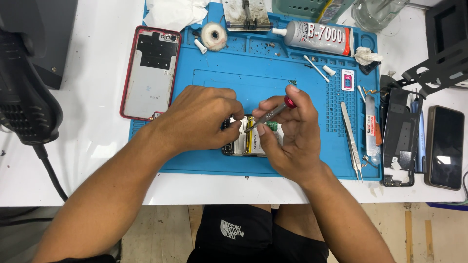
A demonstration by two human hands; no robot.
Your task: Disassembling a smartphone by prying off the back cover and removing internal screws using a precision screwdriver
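An opened phone [245, 141] lies on the blue work mat [273, 63], its battery and inner parts showing between my hands. My left hand [197, 117] rests over the phone's left side, fingers curled down on it. My right hand [290, 134] grips a slim grey screwdriver with a red cap [273, 113], its tip angled down onto the phone's inside near a small green part [272, 126].
A red-rimmed phone back cover [150, 70] lies at the mat's left edge. A tube of glue [317, 39], a tape roll [214, 36], cotton swabs, tweezers [352, 141] and a pry tool lie around. A dark phone [444, 146] and a black frame [399, 141] lie at right.
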